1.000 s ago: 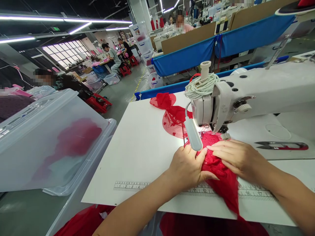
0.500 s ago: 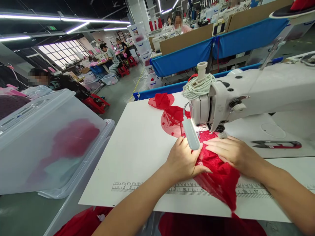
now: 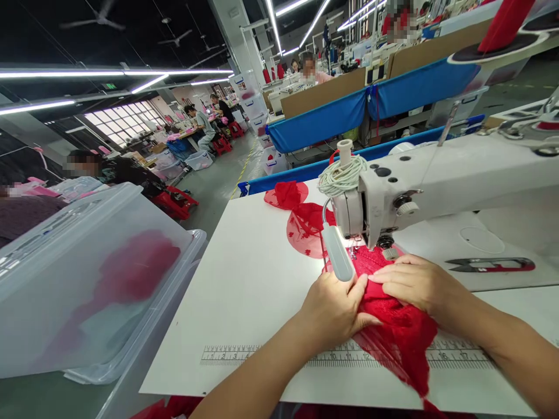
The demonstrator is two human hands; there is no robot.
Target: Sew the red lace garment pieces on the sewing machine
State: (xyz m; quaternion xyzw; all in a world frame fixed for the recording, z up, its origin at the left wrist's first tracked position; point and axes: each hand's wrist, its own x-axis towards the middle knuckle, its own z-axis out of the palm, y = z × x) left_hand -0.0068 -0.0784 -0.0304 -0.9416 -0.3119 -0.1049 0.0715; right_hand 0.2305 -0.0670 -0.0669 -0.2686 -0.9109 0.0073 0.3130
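Red sheer lace fabric [image 3: 393,326] lies under the needle area of a white sewing machine [image 3: 454,186] and trails over the table's front edge. My left hand [image 3: 334,305] is closed on its left side, thumb and forefinger bent against the cloth. A small grey lamp [image 3: 338,253] hides some of its fingers. My right hand [image 3: 413,285] lies flat on the fabric's right side, fingers stretched towards the left hand. Just beyond the fingertips is the metal presser foot [image 3: 353,252]. More red pieces [image 3: 305,230] stretch out behind the needle.
Thread snips [image 3: 491,265] lie on the machine bed at right. A printed ruler scale [image 3: 231,355] runs along the white table [image 3: 209,291]. At left stands a translucent plastic bin [image 3: 87,291] with red cloth inside. Other people sit at tables farther back.
The camera view has tilted, so the table and machine appear lower. Both hands have drawn slightly back from the presser foot, and more lace shows ahead of the fingers.
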